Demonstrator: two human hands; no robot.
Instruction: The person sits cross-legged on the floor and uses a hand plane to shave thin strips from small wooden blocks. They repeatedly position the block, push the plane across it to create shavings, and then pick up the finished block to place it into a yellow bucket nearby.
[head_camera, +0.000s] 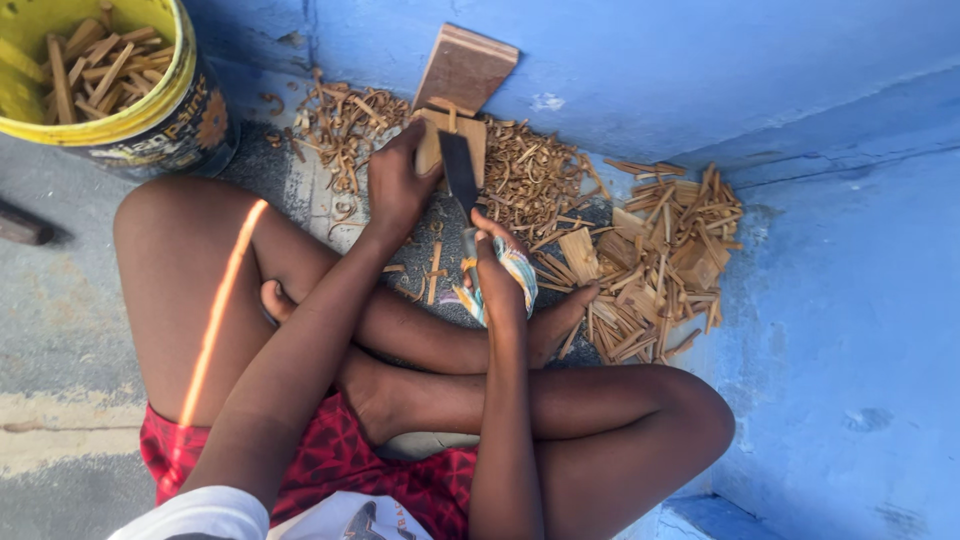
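We sit cross-legged on the floor. Our left hand (398, 185) grips a small wooden block (450, 143) upright before a leaning board (465, 68). Our right hand (497, 262) clasps a cloth-wrapped knife (459, 172), blade against the block. Yellow bucket (150, 110) of sticks stands well apart, left.

Place: a makeshift woodworking corner, outdoors or in a yard.
Walls: rough blue-painted walls (700, 60).
Floor: bare concrete floor (60, 300).
Signs: wood splints (660, 260), shavings (345, 120), yellow bucket (185, 90) of sticks.
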